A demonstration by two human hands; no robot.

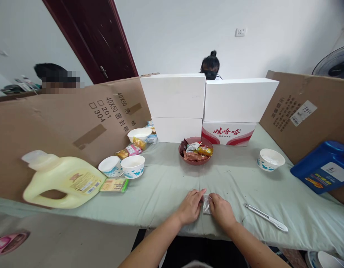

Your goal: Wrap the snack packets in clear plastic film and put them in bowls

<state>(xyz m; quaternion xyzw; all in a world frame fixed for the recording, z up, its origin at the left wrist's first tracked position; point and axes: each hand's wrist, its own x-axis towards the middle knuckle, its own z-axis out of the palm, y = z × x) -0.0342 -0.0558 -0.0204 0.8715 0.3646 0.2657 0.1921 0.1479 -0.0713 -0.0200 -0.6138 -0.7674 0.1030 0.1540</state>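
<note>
Both hands, left (190,206) and right (221,209), pinching a small clear packet (206,204), perhaps a snack wrapper; best gripped near its edges, flat on the cloth-covered table (166,186).

Left hand (190,206) and right hand (222,210) pinch a clear packet (206,204).

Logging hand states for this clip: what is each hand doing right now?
Left hand: pinching the left edge of the small clear packet.
Right hand: pinching the packet's right edge.
</note>
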